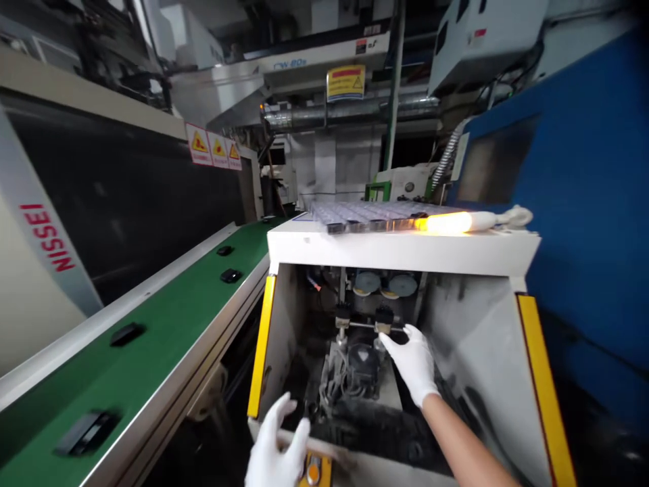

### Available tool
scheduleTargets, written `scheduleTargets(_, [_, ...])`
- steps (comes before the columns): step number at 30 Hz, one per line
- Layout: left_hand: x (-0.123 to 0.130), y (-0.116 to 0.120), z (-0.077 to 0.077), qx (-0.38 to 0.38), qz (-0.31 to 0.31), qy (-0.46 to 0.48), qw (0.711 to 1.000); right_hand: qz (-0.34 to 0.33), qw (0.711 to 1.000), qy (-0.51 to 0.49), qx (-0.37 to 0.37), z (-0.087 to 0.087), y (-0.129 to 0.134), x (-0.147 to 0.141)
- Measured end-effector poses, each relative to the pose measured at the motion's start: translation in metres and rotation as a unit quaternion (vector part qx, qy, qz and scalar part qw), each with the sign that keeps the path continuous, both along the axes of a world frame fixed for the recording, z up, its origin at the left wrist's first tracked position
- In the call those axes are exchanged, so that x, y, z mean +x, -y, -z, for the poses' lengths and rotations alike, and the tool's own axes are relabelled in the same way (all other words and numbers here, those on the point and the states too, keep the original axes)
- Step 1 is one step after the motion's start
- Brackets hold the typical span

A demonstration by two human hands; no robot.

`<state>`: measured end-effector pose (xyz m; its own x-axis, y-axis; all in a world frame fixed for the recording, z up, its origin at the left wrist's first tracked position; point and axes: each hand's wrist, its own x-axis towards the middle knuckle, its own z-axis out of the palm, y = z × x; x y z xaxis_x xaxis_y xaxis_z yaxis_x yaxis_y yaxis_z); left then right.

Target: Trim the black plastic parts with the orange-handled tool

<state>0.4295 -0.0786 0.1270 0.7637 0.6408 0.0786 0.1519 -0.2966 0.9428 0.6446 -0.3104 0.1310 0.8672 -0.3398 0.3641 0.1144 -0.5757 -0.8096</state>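
My right hand [413, 362], in a white glove, reaches into the machine's open bay. Its thumb and fingers are apart, close to a small black part [384, 316] seated on a holder; whether they touch is hard to tell. A second black part [343, 312] sits on the holder to its left. Behind these are two grey round discs [367, 281]. My left hand [278, 450], also gloved in white, is at the bay's front edge with fingers spread and nothing between them. Just right of it is an orange button [314, 469] on a yellow box.
Several black parts [230, 275] lie on the green conveyor belt [172, 325] at left. A clear plastic tray [365, 213] and a glowing lamp [451, 222] rest on the machine's white top [400, 251]. Yellow strips [262, 345] edge the bay. A blue machine [583, 203] stands at right.
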Motion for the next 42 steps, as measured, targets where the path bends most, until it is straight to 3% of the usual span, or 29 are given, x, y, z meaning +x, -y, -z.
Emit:
scheduleTargets(2, [0.071, 0.012, -0.013, 0.053, 0.058, 0.008, 0.997, 0.001, 1.0, -0.022, 0.006, -0.005, 0.0, 0.034])
scheduleTargets(6, [0.186, 0.034, -0.037, 0.105, 0.074, 0.013, 0.992, 0.0, 0.998, -0.05, 0.025, -0.008, -0.019, 0.073])
scheduleTargets(9, [0.244, 0.05, -0.04, 0.107, 0.072, 0.02, 0.991, 0.033, 0.997, -0.052, 0.042, -0.007, -0.036, 0.085])
scheduleTargets(13, [0.286, 0.066, -0.024, 0.106, 0.002, 0.02, 0.994, 0.084, 0.995, -0.025, 0.046, -0.005, -0.047, 0.09])
scheduleTargets(16, [0.298, 0.071, -0.012, 0.095, -0.037, 0.037, 0.994, 0.091, 0.995, 0.01, 0.03, -0.001, -0.049, 0.092])
scheduleTargets(21, [0.301, 0.07, -0.005, 0.075, -0.015, 0.062, 0.995, 0.094, 0.995, 0.028, 0.03, 0.003, -0.047, 0.096])
scheduleTargets(27, [0.305, 0.066, -0.005, 0.128, -0.025, 0.071, 0.989, 0.085, 0.995, 0.053, 0.019, 0.003, -0.047, 0.098])
scheduleTargets(31, [0.306, 0.066, -0.005, 0.074, 0.004, 0.09, 0.993, 0.099, 0.994, 0.04, 0.03, 0.006, -0.048, 0.098])
scheduleTargets(36, [0.301, 0.07, -0.011, 0.096, -0.002, 0.101, 0.99, 0.086, 0.996, 0.029, 0.014, 0.003, -0.045, 0.095])
scheduleTargets(40, [0.295, 0.076, -0.017, 0.036, 0.008, 0.102, 0.994, 0.08, 0.996, -0.017, 0.044, 0.003, -0.038, 0.089])
scheduleTargets(42, [0.293, 0.079, -0.018, 0.054, -0.007, 0.106, 0.993, 0.074, 0.997, -0.022, -0.003, 0.009, -0.031, 0.09])
